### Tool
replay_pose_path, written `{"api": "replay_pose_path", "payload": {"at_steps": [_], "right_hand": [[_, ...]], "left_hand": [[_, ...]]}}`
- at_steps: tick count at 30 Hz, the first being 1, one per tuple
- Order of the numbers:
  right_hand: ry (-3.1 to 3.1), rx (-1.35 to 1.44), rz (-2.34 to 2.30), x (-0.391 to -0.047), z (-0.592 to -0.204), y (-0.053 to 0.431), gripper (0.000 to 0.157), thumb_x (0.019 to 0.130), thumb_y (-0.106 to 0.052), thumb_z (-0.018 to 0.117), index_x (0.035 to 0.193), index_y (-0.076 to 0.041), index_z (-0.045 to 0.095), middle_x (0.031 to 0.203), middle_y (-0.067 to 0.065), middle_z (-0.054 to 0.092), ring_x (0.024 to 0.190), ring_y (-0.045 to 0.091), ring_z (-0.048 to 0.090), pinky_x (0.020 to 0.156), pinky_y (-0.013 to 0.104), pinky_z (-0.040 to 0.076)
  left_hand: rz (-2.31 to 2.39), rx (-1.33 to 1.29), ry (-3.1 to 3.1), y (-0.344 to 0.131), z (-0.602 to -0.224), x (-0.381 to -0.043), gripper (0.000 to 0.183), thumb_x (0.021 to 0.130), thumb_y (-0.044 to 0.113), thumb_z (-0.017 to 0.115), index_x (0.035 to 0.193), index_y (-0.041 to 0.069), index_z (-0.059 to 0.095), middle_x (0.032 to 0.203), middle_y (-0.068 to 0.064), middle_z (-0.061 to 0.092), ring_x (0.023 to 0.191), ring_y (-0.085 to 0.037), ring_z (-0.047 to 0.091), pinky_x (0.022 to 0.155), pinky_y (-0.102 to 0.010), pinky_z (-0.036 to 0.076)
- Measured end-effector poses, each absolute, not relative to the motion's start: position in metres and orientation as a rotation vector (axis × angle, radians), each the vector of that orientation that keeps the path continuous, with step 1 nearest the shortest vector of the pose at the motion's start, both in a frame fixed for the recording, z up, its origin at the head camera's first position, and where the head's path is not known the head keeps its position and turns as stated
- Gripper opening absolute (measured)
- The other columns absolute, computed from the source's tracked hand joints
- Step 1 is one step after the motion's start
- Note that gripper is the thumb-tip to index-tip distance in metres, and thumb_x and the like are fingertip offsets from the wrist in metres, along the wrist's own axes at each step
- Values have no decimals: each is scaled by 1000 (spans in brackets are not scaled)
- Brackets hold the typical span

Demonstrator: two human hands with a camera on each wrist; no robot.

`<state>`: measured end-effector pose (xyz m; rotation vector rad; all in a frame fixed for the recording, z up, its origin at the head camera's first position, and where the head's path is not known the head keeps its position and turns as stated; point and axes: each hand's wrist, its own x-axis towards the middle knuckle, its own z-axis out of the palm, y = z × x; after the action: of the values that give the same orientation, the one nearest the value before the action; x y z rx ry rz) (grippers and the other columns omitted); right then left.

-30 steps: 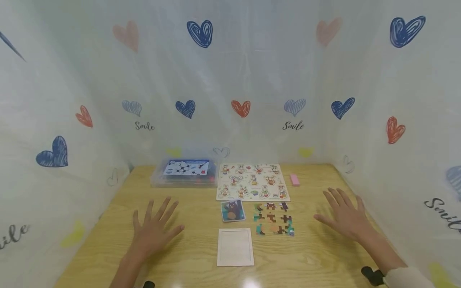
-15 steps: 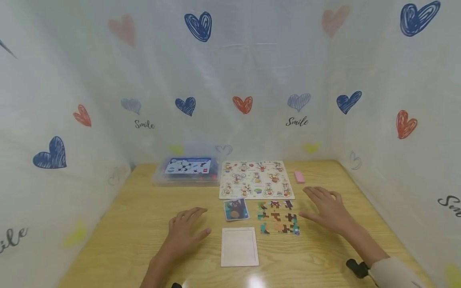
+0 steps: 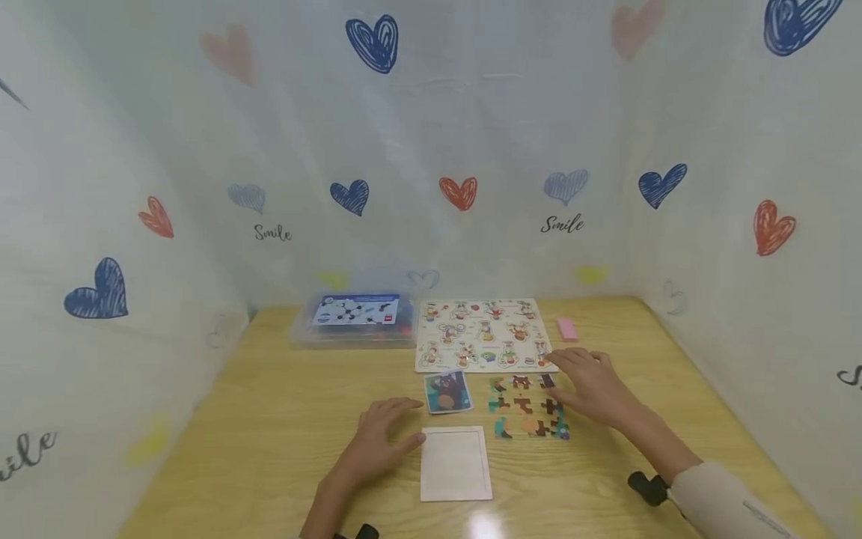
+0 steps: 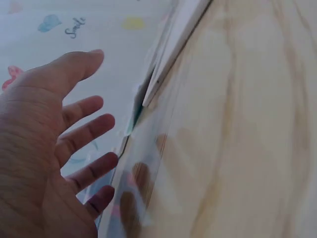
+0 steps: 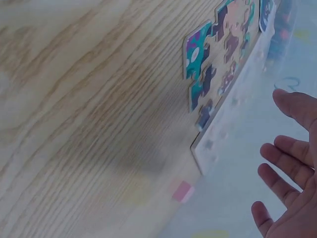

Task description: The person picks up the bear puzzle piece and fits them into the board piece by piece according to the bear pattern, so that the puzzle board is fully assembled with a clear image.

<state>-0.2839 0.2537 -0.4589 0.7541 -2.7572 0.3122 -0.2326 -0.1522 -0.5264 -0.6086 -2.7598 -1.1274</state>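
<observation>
In the head view my left hand [image 3: 382,438] hovers with spread, relaxed fingers by the left edge of a square wooden puzzle tray [image 3: 456,466]. Its fingertips come close to a picture card [image 3: 447,391] of a bear. My right hand [image 3: 592,383] is at the right side of several loose jigsaw pieces [image 3: 522,405], its fingertips overlapping the upper right ones. Both hands hold nothing. The left wrist view shows the left hand [image 4: 64,134] with fingers apart above the table. In the right wrist view the right hand [image 5: 292,163] is raised, clear of the jigsaw pieces [image 5: 198,59].
A wooden peg puzzle board [image 3: 481,335] with animal figures lies behind the pieces. Left of it sits a clear plastic box [image 3: 357,318] with a blue label. A pink eraser-like block [image 3: 567,329] lies right of the board. Printed curtains [image 3: 404,247] enclose the wooden table [image 3: 303,404].
Both hands have moved inward: the left rightward to the tray and card, the right leftward to the jigsaw pieces. Their fingers are less spread. The head view has shifted slightly.
</observation>
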Motion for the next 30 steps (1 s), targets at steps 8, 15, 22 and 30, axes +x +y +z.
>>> {"api": "replay_pose_path", "payload": {"at_steps": [8,15,22,30], "right_hand": [[-2720,839,372,-295,-462,234,51,86,-21,80,130,-3,62,129,16,62,122,38,52,93,64,33],[-2744,886,384,-303,-467,226,48,87,-19,79,129,-4,62,128,14,62,122,36,53,94,62,34],[-2746,949,389,-309,-471,219,45,88,-17,78,128,-3,63,127,13,63,121,34,53,93,61,36],[-2747,993,343,-319,-476,210,45,87,-17,78,128,-5,65,124,11,65,119,32,55,92,58,37]], "left_hand": [[-1317,-590,-2685,-158,-530,-228,41,89,40,73,128,29,66,127,18,59,119,-15,51,102,-54,38],[-1229,-670,-2703,-159,-541,-229,39,87,39,75,125,32,67,127,23,58,118,-10,48,101,-51,39],[-1178,-723,-2663,-154,-544,-230,36,84,35,79,119,29,70,126,18,60,117,-12,48,99,-51,39],[-1103,-768,-2653,-151,-544,-231,34,85,34,79,118,28,71,127,13,63,114,-11,48,96,-48,39]]}}
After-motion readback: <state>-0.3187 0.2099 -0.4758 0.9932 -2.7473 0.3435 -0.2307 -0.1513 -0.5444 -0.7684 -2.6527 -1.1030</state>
